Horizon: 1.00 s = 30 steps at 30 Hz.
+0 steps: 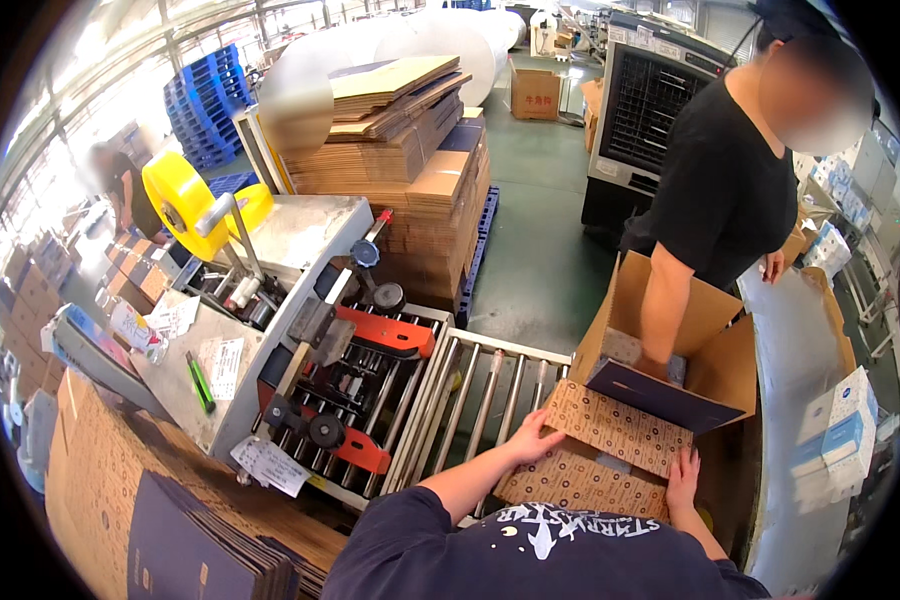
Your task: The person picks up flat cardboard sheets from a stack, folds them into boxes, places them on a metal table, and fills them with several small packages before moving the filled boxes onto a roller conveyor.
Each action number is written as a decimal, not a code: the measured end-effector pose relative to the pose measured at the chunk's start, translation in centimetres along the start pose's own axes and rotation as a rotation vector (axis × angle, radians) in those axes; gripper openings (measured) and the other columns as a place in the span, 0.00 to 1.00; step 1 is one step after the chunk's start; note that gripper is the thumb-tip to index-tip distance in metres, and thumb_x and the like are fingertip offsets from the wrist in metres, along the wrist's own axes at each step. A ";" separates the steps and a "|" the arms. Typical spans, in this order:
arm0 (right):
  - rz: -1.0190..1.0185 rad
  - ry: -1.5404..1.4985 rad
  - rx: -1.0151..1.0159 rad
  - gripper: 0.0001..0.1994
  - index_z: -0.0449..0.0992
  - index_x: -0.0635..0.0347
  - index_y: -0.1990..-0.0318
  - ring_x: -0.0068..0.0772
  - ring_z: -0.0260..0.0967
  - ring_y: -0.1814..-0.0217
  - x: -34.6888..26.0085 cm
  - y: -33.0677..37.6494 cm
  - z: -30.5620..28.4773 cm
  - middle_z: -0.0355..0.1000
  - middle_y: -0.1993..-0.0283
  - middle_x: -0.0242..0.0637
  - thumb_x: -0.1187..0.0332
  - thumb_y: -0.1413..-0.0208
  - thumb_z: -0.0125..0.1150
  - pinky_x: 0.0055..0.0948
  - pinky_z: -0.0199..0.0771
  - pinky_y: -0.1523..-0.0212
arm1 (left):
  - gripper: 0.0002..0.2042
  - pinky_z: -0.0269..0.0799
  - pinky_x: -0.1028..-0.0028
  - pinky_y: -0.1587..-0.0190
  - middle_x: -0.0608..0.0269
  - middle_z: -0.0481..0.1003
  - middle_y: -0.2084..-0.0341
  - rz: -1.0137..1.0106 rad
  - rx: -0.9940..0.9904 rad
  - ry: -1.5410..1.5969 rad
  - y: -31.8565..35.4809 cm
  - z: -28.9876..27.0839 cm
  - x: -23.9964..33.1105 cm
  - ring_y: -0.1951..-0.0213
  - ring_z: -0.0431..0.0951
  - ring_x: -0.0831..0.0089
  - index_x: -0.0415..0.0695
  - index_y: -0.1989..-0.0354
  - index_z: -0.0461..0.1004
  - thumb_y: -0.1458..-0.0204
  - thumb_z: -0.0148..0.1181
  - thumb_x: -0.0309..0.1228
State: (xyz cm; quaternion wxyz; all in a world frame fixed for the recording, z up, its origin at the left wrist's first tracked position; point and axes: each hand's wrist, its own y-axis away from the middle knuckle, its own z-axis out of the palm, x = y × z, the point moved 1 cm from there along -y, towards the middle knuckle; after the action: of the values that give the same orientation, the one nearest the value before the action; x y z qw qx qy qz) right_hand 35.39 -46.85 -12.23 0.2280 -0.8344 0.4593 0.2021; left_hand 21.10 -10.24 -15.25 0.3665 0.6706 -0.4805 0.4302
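Observation:
A brown cardboard box (pixel 595 480) with small printed patterns stands in front of me, its top flaps (pixel 620 428) folded inward with a narrow gap between them. My left hand (pixel 532 440) is closed on the left edge of the flaps. At their right edge, my right hand (pixel 682 482) grips the cardboard with its fingers pointing up along the side. Just beyond stands a taller open carton (pixel 660 390) with a dark front flap. A co-worker's arm (pixel 665 310) reaches down into it; that hand is hidden inside.
To the left, a roller conveyor (pixel 482 400) leads to a taping machine (pixel 350 380) with a yellow tape roll (pixel 184 205). A green cutter (pixel 201 384) lies on its side table. Flattened cartons (pixel 410 150) are stacked behind it; more dark cardboard sheets (pixel 195 545) stand lower left. A metal counter (pixel 795 400) runs along the right.

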 end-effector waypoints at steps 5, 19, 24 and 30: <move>0.615 -0.993 -0.174 0.33 0.43 0.44 0.35 0.38 0.58 0.41 -1.8 -2.4 4.3 0.57 0.40 0.42 0.62 0.44 0.54 0.39 0.64 0.46 | 0.31 0.53 0.65 0.39 0.44 0.57 0.42 -0.053 0.047 0.294 -1.0 -4.7 -1.0 0.39 0.55 0.54 0.37 0.42 0.59 0.48 0.52 0.49; 0.220 -0.888 -0.390 0.29 0.48 0.61 0.40 0.36 0.59 0.43 -32.8 -13.8 25.5 0.61 0.43 0.44 0.68 0.45 0.56 0.34 0.59 0.43 | 0.24 0.46 0.57 0.36 0.57 0.58 0.39 -0.170 0.564 -1.064 7.7 -26.6 -0.2 0.37 0.53 0.55 0.47 0.45 0.66 0.47 0.48 0.46; 0.172 -0.700 -0.381 0.37 0.46 0.67 0.38 0.47 0.63 0.43 -36.4 -14.0 29.4 0.65 0.46 0.52 0.61 0.49 0.60 0.34 0.62 0.44 | 0.22 0.48 0.58 0.37 0.53 0.65 0.44 -0.139 0.577 -0.857 8.6 -30.6 -3.7 0.38 0.57 0.58 0.39 0.50 0.70 0.45 0.47 0.44; 0.010 -0.507 -0.573 0.33 0.50 0.66 0.39 0.56 0.63 0.45 -35.6 -14.8 26.3 0.66 0.47 0.56 0.57 0.46 0.54 0.39 0.63 0.44 | 0.27 0.47 0.60 0.36 0.50 0.64 0.45 -0.147 0.508 -1.089 5.1 -23.0 1.8 0.39 0.57 0.56 0.40 0.46 0.67 0.48 0.47 0.48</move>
State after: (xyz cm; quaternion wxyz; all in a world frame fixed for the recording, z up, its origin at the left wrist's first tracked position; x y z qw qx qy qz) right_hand 27.02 -0.96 -11.32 0.0909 -0.7856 0.3175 0.5232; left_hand 11.32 8.63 -4.91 -0.0748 0.8923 -0.4339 0.1001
